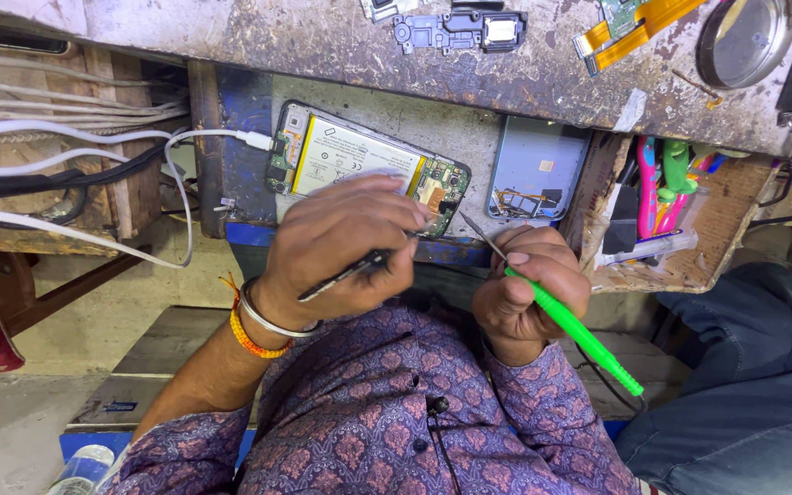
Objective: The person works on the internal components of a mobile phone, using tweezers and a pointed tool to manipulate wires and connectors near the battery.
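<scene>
A: Head view, biggest first: what carries all this?

B: A worn, scarred surface [341,46] with a lower ledge under it. An opened phone [364,165] lies flat on that ledge, back removed, a white cable [222,136] plugged into its end. Just beside it, apart, sits the detached blue back cover [535,170].

A: How do you judge the phone will handle?

B: Light and stiff along its frame, I'd say, but fragile inside. Its pale battery [346,156] is likely soft enough to puncture, and the green boards at either end look easily scratched. The outer edges seem the safest place to steady it, not the exposed middle.

A: And the hands?

B: The left hand [341,243] rests over the phone's near edge, its fingers [387,206] curled and pinching a thin dark tool [346,273]. The right hand [529,284] is closed in a fist around a green-handled tool [579,335], thumb along the handle; its slim metal tip [480,231] points toward the phone's corner. Whether the tip touches, I cannot tell.

A: Smaller things?

B: Loose phone parts and an orange flex cable [639,23] on the upper surface.
</scene>
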